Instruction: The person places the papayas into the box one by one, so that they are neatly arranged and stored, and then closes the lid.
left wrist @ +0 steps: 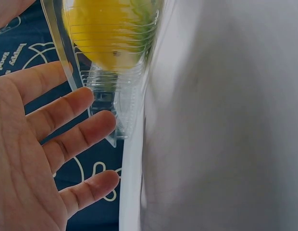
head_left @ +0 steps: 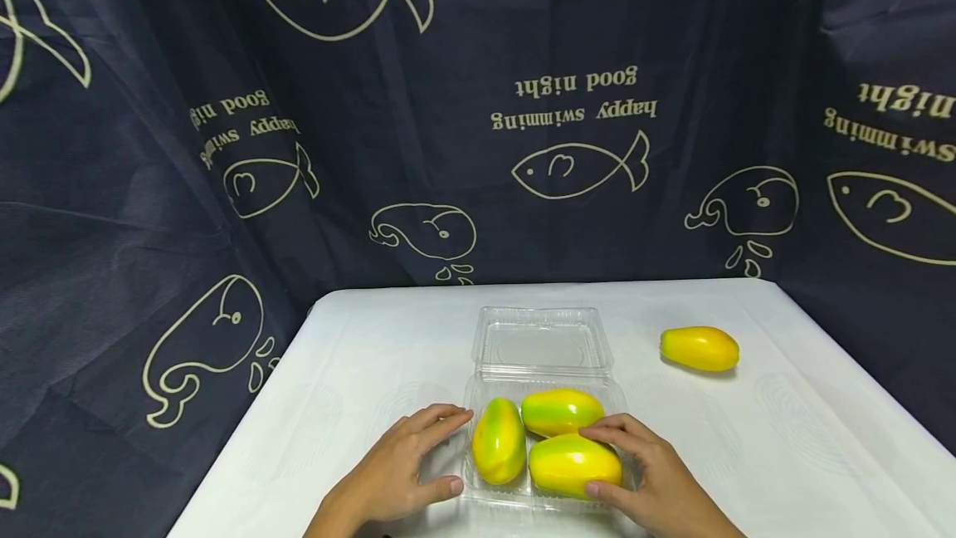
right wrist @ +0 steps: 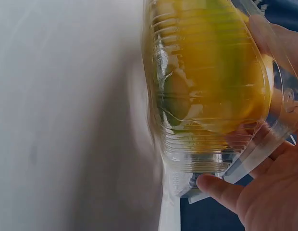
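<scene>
Where the dark fish-printed curtain (head_left: pixel 149 148) closes in behind and to both sides, a white counter (head_left: pixel 358 355) carries everything else. On it, near the front edge, sits a clear plastic clamshell box (head_left: pixel 541 349), its lid laid back flat on the far side and its tray toward the person. Three yellow-green mangoes lie in the tray, touching one another: one on the left (head_left: pixel 498 441), one at the back (head_left: pixel 562 411), one at the front right (head_left: pixel 573 465). A fourth mango (head_left: pixel 699 348) lies alone on the counter, well apart to the right of the box.

The left hand (head_left: pixel 399 471) rests beside the tray's left edge, fingers straight and relaxed, holding nothing; its wrist view shows the open palm just beside the tray wall. The right hand (head_left: pixel 648 471) grips the tray's right side, thumb curled under the rim in its wrist view, fingers lying over the front right mango.

As a judgement, the packing looks mostly done: three fruits are in, one remains outside, and the lid is not yet shut.
</scene>
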A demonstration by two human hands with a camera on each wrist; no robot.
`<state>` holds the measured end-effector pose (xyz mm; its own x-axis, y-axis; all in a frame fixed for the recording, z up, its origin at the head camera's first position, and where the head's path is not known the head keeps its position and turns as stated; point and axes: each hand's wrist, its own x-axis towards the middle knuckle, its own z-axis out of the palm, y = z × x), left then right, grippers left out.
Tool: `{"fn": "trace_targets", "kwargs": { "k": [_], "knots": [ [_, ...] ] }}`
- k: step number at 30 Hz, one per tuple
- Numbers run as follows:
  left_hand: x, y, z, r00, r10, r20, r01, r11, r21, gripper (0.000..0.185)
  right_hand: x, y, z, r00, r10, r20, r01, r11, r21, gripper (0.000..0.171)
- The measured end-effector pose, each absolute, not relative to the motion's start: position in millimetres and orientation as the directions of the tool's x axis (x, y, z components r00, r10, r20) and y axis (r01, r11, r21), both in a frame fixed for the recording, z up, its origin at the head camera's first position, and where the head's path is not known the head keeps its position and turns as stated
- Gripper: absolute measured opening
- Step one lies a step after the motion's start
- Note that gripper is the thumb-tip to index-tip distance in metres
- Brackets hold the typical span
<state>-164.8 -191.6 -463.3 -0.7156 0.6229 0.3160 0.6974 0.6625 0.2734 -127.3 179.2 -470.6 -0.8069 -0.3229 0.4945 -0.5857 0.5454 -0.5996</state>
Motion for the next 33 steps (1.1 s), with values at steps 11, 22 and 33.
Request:
{"fn": "trace_targets", "kwargs": {
  "k": [11, 22, 33],
  "knots": [
    [-165.0, -192.7, -465.1, -0.708, 0.627, 0.325, 0.705, 0.662, 0.255, 0.072, -128.5, 176.5, -467.1, -0.825, -0.332, 0.456, -0.557, 0.615, -0.559, 0.045],
    [-165.1, -192.3, -465.2, -0.706, 0.631, 0.321, 0.706, 0.662, 0.252, 0.072, -126.9, 176.5, -458.3, -0.872, -0.336, 0.357, -0.487, 0.675, -0.555, 0.051],
    [-165.2, -192.4, -464.3, -0.725, 0.623, 0.293, 0.689, 0.662, 0.297, 0.072, -129.8, 177.1, -462.8, -0.846, -0.346, 0.405, -0.529, 0.634, -0.564, 0.049]
  ]
}}
